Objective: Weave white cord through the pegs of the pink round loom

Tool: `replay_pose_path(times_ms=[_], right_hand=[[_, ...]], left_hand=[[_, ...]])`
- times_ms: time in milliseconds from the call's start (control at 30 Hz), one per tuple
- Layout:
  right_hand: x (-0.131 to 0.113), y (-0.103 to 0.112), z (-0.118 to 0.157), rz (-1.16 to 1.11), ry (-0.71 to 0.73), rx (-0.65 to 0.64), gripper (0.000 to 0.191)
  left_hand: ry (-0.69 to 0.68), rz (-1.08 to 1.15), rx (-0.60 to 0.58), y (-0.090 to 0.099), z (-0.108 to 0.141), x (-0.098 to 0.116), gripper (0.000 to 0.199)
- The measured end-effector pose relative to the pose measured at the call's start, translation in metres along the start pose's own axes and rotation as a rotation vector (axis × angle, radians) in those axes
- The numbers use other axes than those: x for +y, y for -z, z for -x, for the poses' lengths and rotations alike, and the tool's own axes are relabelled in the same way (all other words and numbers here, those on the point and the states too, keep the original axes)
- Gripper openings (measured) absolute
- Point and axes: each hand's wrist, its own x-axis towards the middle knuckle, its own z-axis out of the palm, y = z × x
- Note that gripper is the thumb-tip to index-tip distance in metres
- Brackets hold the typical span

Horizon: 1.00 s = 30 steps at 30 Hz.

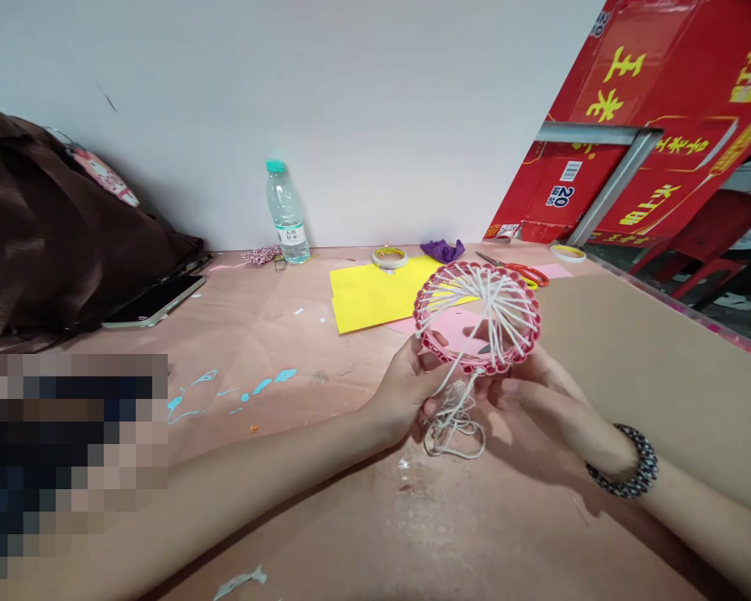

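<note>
A round hoop with a scalloped pink-and-red rim is held up over the table, tilted toward me. White string is strung across it in spokes that gather above its middle. My left hand grips the lower left of the rim, and a strand runs down past its thumb. At the lower right, my right hand holds the rim, with some fingers hidden behind the hoop. Below the hoop hangs a loose tangle of white string. A small dark pointed shape shows through the strings; I cannot make it out.
Behind the hoop lie yellow sheets, a tape roll, a purple bundle and red-handled scissors. A water bottle stands by the wall. At left are a dark bag and a phone. Red boxes stand at right.
</note>
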Motion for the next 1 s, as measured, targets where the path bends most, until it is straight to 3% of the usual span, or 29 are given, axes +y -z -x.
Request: replay_pose_path(times_ms=[67, 200, 467, 567, 700, 767, 900, 967, 1000], right_hand=[[0.000, 0.006, -0.001, 0.105, 0.019, -0.098, 0.039], [0.001, 0.015, -0.002, 0.560, 0.183, 0.040, 0.010], [-0.012, 0.036, -0.012, 1.009, 0.434, 0.010, 0.017], [-0.014, 0.062, -0.018, 1.250, 0.348, 0.108, 0.018], [-0.011, 0.091, -0.014, 1.504, -0.016, 0.146, 0.019], [-0.013, 0.089, -0.005, 1.323, -0.190, -0.026, 0.020], [-0.030, 0.045, 0.016, 0.504, -0.503, -0.761, 0.018], [-0.038, 0.014, 0.025, 0.305, -0.461, -1.000, 0.022], [-0.040, 0.000, 0.028, 0.300, -0.386, -1.037, 0.030]], left_hand=[[0.019, 0.046, -0.043, 0.003, -0.002, 0.001, 0.044], [0.054, 0.064, -0.078, 0.006, -0.003, 0.003, 0.046], [0.067, 0.173, -0.044, 0.004, -0.002, 0.010, 0.044], [0.032, 0.219, 0.013, 0.007, -0.006, 0.016, 0.040], [-0.082, 0.263, 0.165, 0.021, -0.021, 0.025, 0.039], [-0.149, 0.260, 0.228, 0.032, -0.031, 0.029, 0.043], [-0.200, 0.200, 0.283, 0.052, -0.046, 0.032, 0.043], [-0.188, 0.200, 0.281, 0.057, -0.049, 0.031, 0.043], [-0.184, 0.201, 0.274, 0.057, -0.049, 0.030, 0.043]])
